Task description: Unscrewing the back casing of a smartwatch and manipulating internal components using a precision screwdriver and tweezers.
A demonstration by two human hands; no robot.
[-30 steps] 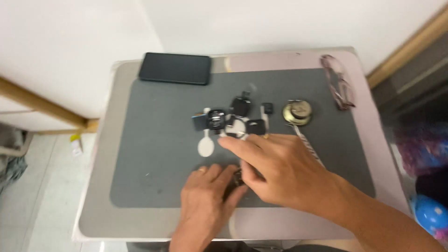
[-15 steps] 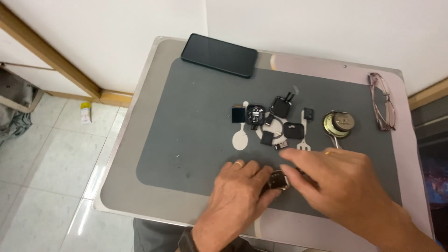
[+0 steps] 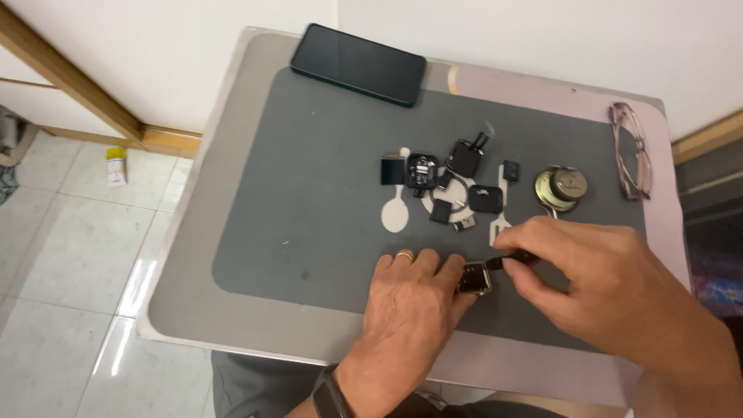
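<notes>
a small square watch case (image 3: 474,278) is pinned flat on the grey mat (image 3: 309,201) near the front edge of the desk (image 3: 178,255), a little right of its middle. it is held by the left hand (image 3: 410,298), whose fingertips are closed on the case's left side, the palm resting on the mat behind it. a ring is worn on one finger of that hand, and a dark band is seen at the wrist.

the right hand (image 3: 596,286) is set just to the right of the case, its thumb and forefinger pinched narrowly on a thin dark tool (image 3: 512,261). the tool's long axis is laid roughly along the desk's front edge, with its tip pointed left and met at the case's upper right corner; whether the tip is actually touching cannot be told. the case thus lies directly left of the right hand's grip and between the two hands, with the left hand the nearer.

toward the middle of the mat, a cluster of small dark watch parts (image 3: 449,182) is spread, with a round metal part (image 3: 560,186) beside it to the right. a black phone (image 3: 357,63) lies at the mat's far edge, and folded glasses (image 3: 631,151) near the desk's far right corner.
</notes>
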